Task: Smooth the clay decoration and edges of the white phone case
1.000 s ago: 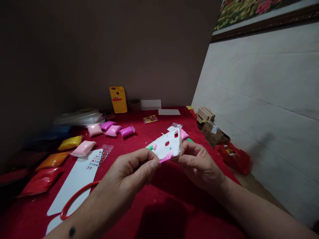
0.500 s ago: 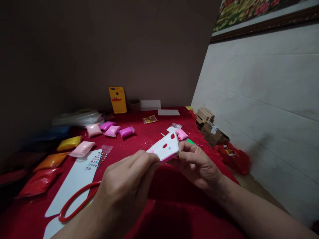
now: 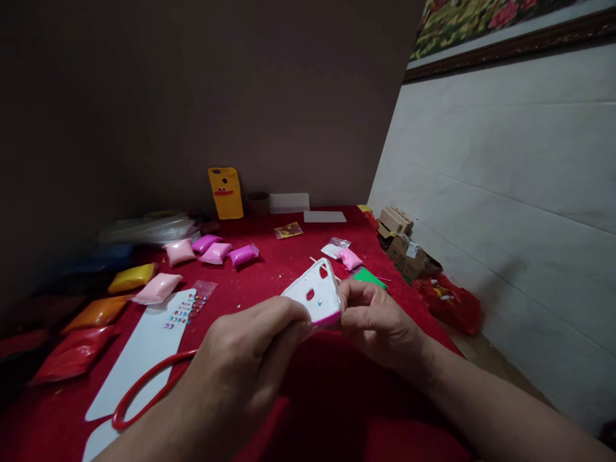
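Above the red cloth, both hands pinch the white case: left hand at its near edge, right hand clamped on its right side.

Both bare forearms reach in from the bottom edge and meet in the middle. The left hand is curled knuckles-up, fingertips pinched together toward the right. The right hand faces it, thumb on top, fingers folded beneath, gripping.
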The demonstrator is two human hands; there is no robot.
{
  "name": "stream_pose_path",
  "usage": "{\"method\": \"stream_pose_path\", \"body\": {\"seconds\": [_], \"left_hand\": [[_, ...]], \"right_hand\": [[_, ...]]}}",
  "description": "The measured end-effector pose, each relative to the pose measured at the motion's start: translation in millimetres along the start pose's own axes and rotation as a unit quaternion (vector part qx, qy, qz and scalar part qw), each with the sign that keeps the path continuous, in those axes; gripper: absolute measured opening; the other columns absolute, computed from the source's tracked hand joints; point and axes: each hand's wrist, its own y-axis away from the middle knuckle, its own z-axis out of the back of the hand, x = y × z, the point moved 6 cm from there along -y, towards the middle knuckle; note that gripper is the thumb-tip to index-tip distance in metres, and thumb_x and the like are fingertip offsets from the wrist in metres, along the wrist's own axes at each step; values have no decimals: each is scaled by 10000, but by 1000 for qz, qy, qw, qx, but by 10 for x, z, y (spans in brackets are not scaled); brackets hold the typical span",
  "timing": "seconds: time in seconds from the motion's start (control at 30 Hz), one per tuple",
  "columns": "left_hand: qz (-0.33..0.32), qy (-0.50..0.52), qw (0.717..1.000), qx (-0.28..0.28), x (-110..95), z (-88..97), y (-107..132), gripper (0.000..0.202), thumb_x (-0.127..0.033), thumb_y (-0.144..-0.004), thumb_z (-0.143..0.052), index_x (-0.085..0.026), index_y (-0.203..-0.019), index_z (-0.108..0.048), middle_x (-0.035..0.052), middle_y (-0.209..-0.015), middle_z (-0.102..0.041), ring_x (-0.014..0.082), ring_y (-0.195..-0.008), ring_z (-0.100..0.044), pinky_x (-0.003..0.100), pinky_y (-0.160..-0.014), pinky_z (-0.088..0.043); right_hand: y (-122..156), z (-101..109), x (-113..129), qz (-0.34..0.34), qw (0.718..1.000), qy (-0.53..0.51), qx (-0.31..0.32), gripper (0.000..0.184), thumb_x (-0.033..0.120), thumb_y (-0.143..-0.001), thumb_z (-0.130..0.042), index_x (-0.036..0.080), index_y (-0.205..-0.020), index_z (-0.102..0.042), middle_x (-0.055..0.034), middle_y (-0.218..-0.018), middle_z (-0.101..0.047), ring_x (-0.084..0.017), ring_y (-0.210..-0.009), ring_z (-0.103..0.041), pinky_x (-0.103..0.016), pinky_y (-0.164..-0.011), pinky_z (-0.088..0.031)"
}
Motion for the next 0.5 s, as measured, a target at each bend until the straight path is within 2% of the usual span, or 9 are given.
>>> {"method": "stream_pose_path", "body": {"seconds": [0.23, 0.37, 0.5], "left_hand": [[10, 28, 999, 33, -51, 45, -44, 203, -210, -927, -491, -204, -729, -538, -58, -610, -555, 63, -505, -447, 169, -482, -342], [14, 18, 999, 27, -35, 21, -48, 208, -231, -930, -484, -198, -732, -539, -55, -604, -535, 65, -500, -429, 182, -488, -334], [58, 78, 994, 58, 38, -5, -28, 241, -305, -936, -469, -209, -734, -558, -47, -591, -540, 84, -503, -437, 194, -469, -329]], "right_hand": [[-5, -4, -16, -9, 1000, -11, 21, 122, 134, -636, -794, 163, -682, -684, 30, -663, -639, -75, -625, -556, -197, -632, -431], [-9, -7, -16, -7, 999, -19, 28, 107, 111, -649, -776, 155, -689, -687, 25, -671, -652, -72, -636, -570, -189, -636, -434], [-22, -5, -4, -1, 999, -36, 36, 113, 133, -669, -784, 154, -698, -677, 22, -682, -663, -76, -651, -590, -198, -664, -459]]}}
